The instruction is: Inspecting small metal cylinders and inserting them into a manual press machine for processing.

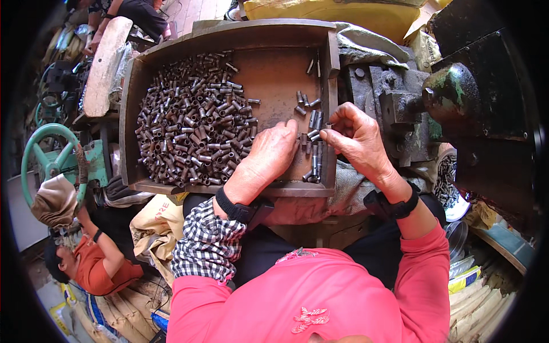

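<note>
A wooden tray [229, 30] in front of me holds a heap of small dark metal tubes [197, 123] on its left side. My left hand [273, 150] is inside the tray, between the heap and a few loose tubes [301, 103]. Its fingers curl downward and hide whatever they may hold. At the tray's right wall, my right hand [360, 140] pinches a short metal tube [327, 126] between thumb and fingertips. Just below and beside those fingertips lie several more tubes [314, 163], some against the right wall.
Right of the tray stands a heavy, worn metal machine [452, 94]. A green handwheel [54, 151] with a cloth over it is at the left. A person in an orange top [108, 266] sits at lower left, and another person [140, 17] is at upper left. Sacks [153, 228] lie around.
</note>
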A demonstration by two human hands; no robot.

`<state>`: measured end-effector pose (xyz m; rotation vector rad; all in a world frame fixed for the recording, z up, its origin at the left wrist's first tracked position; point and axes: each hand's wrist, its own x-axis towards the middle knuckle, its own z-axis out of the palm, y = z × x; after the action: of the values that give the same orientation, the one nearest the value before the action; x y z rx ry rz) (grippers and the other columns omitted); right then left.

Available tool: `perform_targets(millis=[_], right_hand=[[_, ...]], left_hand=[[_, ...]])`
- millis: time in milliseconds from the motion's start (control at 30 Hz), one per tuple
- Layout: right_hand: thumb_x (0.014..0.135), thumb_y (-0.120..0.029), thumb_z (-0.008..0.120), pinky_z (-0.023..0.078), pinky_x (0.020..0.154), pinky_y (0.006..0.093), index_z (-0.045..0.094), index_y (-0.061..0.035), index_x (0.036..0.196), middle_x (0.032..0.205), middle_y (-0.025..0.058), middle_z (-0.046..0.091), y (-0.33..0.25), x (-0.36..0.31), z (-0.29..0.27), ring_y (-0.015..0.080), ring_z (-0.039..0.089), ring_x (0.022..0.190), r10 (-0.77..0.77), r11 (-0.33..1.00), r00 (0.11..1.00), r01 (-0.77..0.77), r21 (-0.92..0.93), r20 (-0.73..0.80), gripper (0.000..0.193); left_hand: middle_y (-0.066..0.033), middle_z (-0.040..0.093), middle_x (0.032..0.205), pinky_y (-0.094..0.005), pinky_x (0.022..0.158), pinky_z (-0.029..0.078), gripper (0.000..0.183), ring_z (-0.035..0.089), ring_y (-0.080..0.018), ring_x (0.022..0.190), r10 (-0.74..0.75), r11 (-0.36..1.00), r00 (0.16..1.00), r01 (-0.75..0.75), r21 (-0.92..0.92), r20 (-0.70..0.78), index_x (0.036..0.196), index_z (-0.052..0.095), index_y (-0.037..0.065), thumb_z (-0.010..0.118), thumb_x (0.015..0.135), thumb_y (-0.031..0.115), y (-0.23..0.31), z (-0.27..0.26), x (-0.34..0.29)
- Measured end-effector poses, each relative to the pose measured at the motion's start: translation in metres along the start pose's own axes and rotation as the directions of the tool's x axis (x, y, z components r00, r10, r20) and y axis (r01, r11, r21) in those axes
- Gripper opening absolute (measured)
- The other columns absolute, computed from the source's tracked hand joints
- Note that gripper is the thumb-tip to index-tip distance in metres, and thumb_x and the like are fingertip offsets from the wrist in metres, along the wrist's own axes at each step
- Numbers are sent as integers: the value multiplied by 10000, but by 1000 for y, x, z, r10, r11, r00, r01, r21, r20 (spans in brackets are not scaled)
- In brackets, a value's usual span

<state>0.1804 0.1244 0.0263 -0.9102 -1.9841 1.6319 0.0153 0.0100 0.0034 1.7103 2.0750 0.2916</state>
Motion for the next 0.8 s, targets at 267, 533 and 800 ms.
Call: perform_targets(millis=[267,533,800], right_hand=[[877,-105,594,475,527,185,578,-7,1035,756,16,611,-8,-2,-5,71,612,643,181,852,965,-250,459,189,187],[878,-156,611,455,459,170,576,30,964,784,64,639,-7,-1,-10,75,615,595,214,863,959,-274,425,184,209],[874,-178,621,401,392,159,592,15,918,729,68,644,-2,-2,-6,59,575,493,244,859,962,-273,434,123,200]], left_hand=[[-101,609,775,-290,534,503,172,623,-176,611,-116,692,992,122,-711,57,946,514,-33,586,864,100,13,-21,1],[-45,621,824,-194,483,495,199,609,-111,591,-116,87,968,233,-969,222,1008,570,11,637,847,106,7,-23,-1],[-44,613,810,-187,473,489,181,593,-102,575,-81,-128,973,207,-970,218,1005,565,7,624,847,72,9,-17,-1]])
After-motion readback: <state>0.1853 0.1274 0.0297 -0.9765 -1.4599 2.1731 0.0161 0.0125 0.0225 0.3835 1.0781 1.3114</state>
